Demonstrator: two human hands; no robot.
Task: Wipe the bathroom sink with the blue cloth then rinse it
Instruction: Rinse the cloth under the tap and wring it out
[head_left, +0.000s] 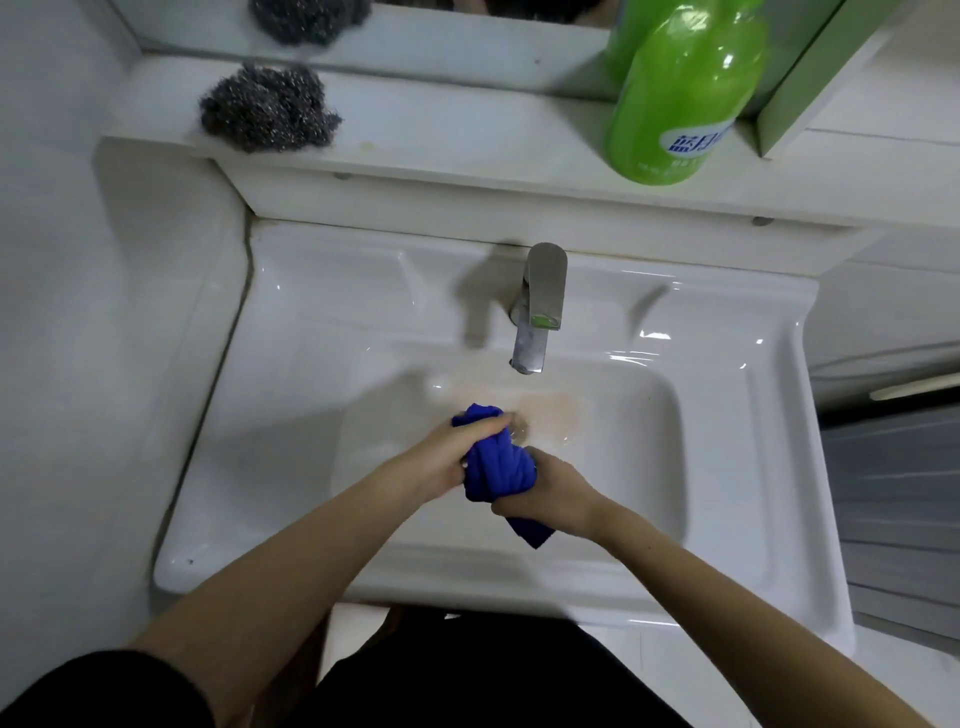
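The blue cloth (498, 467) is twisted into a tight rope over the basin of the white sink (270, 415). My left hand (447, 457) grips its upper end and my right hand (545, 493) grips its lower end, with a corner of cloth hanging below that fist. Both hands are above the drain, which the cloth mostly hides. The chrome tap (537, 306) stands behind them; no stream of water shows from its spout.
A ledge behind the sink carries a steel wool scourer (265, 106) at the left and a green bottle (680, 93) at the right. A mirror runs above the ledge. A white wall closes the left side.
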